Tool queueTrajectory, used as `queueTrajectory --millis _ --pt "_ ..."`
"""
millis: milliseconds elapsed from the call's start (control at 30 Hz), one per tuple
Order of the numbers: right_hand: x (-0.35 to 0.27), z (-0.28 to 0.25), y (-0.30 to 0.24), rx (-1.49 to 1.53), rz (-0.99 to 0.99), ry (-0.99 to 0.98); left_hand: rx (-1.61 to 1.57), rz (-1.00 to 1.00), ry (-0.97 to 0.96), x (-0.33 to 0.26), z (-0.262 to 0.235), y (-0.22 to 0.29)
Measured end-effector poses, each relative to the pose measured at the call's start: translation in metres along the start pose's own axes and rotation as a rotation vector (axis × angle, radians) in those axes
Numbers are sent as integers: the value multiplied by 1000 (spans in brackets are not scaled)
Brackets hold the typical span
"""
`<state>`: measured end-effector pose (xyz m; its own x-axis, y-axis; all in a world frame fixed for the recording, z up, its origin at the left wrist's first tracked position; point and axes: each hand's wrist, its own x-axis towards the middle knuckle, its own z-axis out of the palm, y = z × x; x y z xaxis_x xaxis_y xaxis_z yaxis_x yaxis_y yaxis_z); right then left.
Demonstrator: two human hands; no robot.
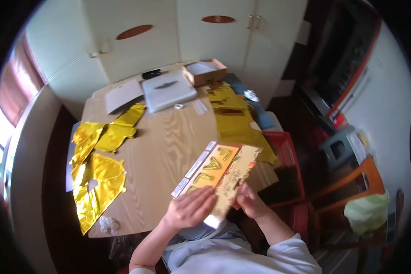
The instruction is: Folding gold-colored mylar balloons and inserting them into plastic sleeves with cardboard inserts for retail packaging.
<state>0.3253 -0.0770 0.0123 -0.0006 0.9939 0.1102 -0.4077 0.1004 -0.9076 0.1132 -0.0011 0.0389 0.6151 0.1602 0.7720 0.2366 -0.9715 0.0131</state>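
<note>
Nearest the camera, the left hand (pixel 190 208) lies flat with fingers spread on the lower end of a flat orange-and-gold balloon packet (pixel 217 176), its grip pressed on the face rather than closed around it. The right hand (pixel 250 202) pinches the packet's lower right edge, fingers curled and clamped on that edge. The packet sits at the near right edge of the wooden tabletop (pixel 169 141), tilted, with its lower end hanging past the edge toward the person's lap.

The likely trouble is there: with so much of the packet off the tabletop, a loosened pinch could let it slide down into the lap or onto the floor, and a hard tug at the thin edge could tear the cover or crease what is inside.

Further out on the left, crumpled gold foil balloons (pixel 96 182) lie spread near the left edge, one close to a small clear plastic scrap (pixel 108 224) at the near corner; a sweep of the forearm could push these light pieces off. More gold foil (pixel 235 118) drapes over the right side. Beyond, a white flat box (pixel 168 90), a white sheet (pixel 123 95) and an open cardboard box (pixel 205 71) stand at the far end, before pale cupboard doors (pixel 169 41). A wooden chair (pixel 351 192) stands to the right.
</note>
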Motion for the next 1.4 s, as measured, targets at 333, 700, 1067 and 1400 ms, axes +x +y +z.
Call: queueTrajectory --millis 333,700,1067,1400 --pt "-59 -173 -143 -1275 -208 1015 -136 -86 -353 11 51 20" --pt "-91 -348 -31 -1457 618 891 -143 -270 -408 -23 63 18" --pt "-80 -400 76 -1961 734 757 -165 -261 -420 -22 81 23" --pt "-83 -460 104 -2077 992 706 -172 -311 -479 -22 81 24"
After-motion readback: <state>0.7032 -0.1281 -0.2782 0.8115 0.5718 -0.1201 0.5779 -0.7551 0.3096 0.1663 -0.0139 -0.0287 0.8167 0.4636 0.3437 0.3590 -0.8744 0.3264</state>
